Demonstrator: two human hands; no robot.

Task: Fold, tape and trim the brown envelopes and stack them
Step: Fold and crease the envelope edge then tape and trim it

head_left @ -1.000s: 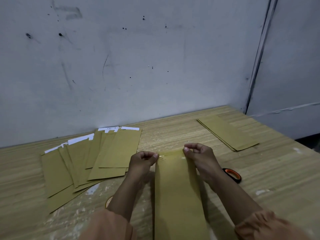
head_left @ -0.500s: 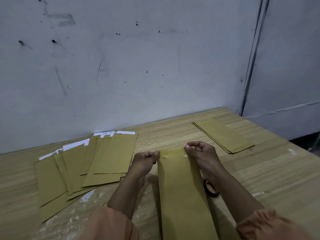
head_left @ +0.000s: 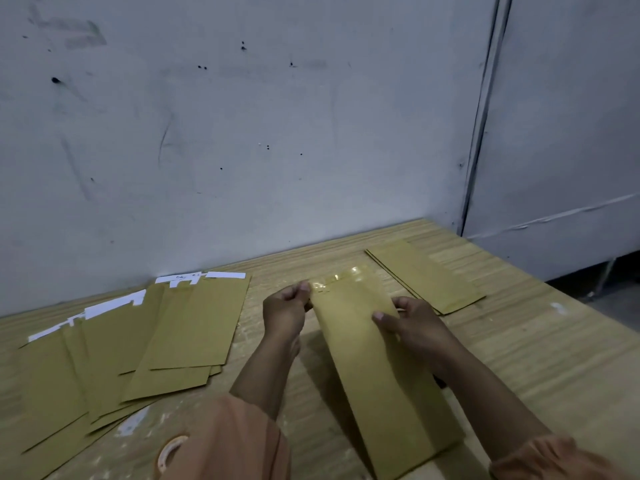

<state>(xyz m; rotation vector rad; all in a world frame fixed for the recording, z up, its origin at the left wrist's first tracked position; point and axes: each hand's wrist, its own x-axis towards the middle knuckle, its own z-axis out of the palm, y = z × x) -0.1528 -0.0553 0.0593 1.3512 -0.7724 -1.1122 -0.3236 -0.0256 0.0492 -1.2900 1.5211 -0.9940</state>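
A long brown envelope (head_left: 374, 372) is lifted at its far end above the wooden table (head_left: 540, 362), tilted toward the right. Clear shiny tape (head_left: 341, 277) covers its folded top edge. My left hand (head_left: 285, 311) pinches the top left corner. My right hand (head_left: 414, 323) grips the right edge a little lower, thumb on top. A neat stack of brown envelopes (head_left: 427, 275) lies at the far right. A loose fan of brown envelopes (head_left: 138, 341) with white flaps lies at the left.
A roll of clear tape (head_left: 171, 452) sits near the front edge, partly behind my left sleeve. A grey wall runs along the table's far side. The table's right edge drops to a dark floor. The scissors are hidden.
The envelope's top end has risen off the table and swung right. My right hand slid from the top corner down the right edge. The scissors by my right wrist are no longer visible.
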